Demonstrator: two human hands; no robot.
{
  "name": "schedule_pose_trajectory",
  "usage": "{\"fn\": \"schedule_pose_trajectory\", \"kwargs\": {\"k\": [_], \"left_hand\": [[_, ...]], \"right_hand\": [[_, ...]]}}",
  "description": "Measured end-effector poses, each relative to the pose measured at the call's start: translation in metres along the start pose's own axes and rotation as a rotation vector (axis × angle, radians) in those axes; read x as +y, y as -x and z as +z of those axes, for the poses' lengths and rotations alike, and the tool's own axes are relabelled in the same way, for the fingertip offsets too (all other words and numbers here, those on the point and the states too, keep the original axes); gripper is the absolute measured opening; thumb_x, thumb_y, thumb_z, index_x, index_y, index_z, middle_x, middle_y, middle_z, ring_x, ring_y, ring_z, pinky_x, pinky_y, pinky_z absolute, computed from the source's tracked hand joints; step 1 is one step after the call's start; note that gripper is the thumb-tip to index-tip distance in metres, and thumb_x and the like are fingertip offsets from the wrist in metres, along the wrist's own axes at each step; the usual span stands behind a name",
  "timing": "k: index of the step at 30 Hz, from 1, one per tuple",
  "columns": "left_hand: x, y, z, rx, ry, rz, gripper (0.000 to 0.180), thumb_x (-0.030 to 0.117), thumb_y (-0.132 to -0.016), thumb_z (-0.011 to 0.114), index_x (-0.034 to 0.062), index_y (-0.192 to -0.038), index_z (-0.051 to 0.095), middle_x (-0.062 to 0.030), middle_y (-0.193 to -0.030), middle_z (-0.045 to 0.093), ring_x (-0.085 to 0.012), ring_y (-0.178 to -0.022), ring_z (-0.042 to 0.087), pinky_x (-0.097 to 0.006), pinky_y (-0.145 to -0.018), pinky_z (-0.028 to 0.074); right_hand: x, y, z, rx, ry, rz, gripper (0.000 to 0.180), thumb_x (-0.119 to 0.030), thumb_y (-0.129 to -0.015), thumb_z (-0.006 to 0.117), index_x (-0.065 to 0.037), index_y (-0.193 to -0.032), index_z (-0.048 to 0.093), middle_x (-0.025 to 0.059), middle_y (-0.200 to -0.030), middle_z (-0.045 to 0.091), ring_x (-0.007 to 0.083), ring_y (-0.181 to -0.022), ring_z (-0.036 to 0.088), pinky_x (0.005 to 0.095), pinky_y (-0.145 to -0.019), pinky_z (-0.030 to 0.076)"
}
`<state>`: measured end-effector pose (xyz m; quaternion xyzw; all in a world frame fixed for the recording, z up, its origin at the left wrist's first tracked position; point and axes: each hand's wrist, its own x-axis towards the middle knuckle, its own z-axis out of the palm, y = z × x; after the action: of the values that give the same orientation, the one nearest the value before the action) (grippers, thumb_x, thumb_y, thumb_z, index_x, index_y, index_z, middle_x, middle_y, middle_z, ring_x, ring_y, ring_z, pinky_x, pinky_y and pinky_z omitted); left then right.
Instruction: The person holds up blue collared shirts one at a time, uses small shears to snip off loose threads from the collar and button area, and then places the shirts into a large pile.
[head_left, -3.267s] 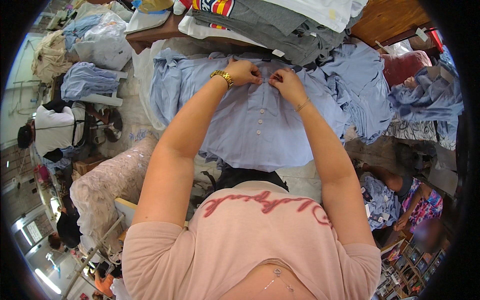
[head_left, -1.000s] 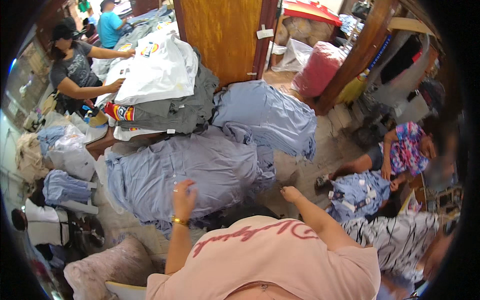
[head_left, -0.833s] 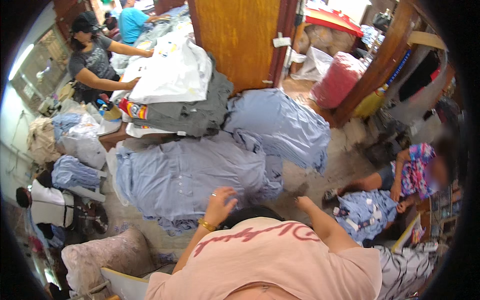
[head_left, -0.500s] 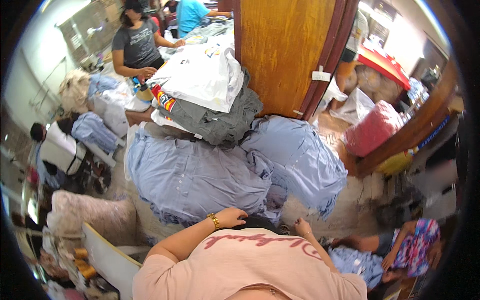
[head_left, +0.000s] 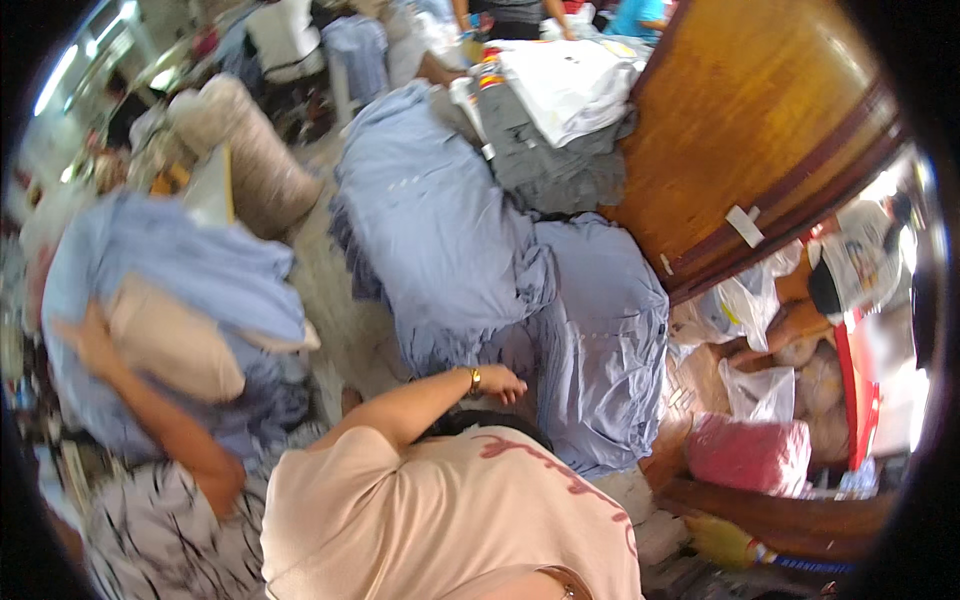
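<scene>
two heaps of light blue cotton shirts (head_left: 450, 250) sprawl across the tabletop, creased and draped over its near edge. beside them stands a brown wooden door panel (head_left: 740, 130) bearing a small white tape strip (head_left: 745, 225). a pink plastic-wrapped bundle (head_left: 745, 452) lies lower right. left hand (head_left: 500, 383), gold bracelet (head_left: 474, 380) at the wrist, rests against the shirts, fingers curled loosely; right hand is out of sight.
</scene>
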<state>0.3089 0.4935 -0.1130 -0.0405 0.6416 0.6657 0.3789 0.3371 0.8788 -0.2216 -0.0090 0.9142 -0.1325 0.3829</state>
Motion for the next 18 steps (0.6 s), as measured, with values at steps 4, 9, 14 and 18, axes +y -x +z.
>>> {"fn": "schedule_pose_trajectory", "kwargs": {"k": [4, 9, 14, 18], "left_hand": [[-0.08, -0.008, -0.039, 0.315, -0.555, -0.147, 0.029, 0.026, -0.079, 0.052, 0.0028, -0.094, 0.062, -0.0136, -0.084, 0.063, -0.0243, -0.069, 0.062, -0.034, -0.062, 0.048], [-0.134, 0.031, -0.028, 0.449, -0.995, -0.399, 0.026, 0.026, -0.078, 0.052, 0.0053, -0.088, 0.064, -0.0143, -0.083, 0.06, -0.0305, -0.08, 0.059, -0.038, -0.064, 0.046], [-0.149, 0.057, -0.003, 0.341, -0.757, -0.336, 0.031, 0.028, -0.08, 0.047, 0.01, -0.097, 0.065, -0.0154, -0.102, 0.06, -0.0296, -0.092, 0.058, -0.04, -0.074, 0.045], [-0.227, 0.074, 0.0, 0.467, -0.348, -0.089, 0.031, 0.028, -0.078, 0.052, 0.0048, -0.093, 0.064, -0.0087, -0.094, 0.063, -0.0211, -0.082, 0.058, -0.035, -0.071, 0.045]], "right_hand": [[-0.002, -0.012, -0.038, 0.023, 0.018, -0.079, 0.042, -0.04, -0.074, 0.057, -0.003, -0.094, 0.06, 0.0213, -0.092, 0.06, 0.0364, -0.088, 0.057, 0.0422, -0.075, 0.045], [-0.01, -0.022, -0.054, 0.027, 0.015, -0.165, 0.042, -0.04, -0.074, 0.057, -0.003, -0.094, 0.06, 0.0218, -0.092, 0.06, 0.0368, -0.088, 0.057, 0.0424, -0.075, 0.045], [-0.017, -0.025, -0.057, 0.006, 0.046, -0.23, 0.043, -0.04, -0.074, 0.057, -0.002, -0.095, 0.059, 0.0223, -0.091, 0.06, 0.0372, -0.088, 0.057, 0.0426, -0.075, 0.045], [-0.028, -0.025, -0.055, -0.026, 0.089, -0.277, 0.043, -0.04, -0.074, 0.056, -0.002, -0.095, 0.059, 0.0227, -0.091, 0.06, 0.0375, -0.088, 0.057, 0.0428, -0.075, 0.045]]}}
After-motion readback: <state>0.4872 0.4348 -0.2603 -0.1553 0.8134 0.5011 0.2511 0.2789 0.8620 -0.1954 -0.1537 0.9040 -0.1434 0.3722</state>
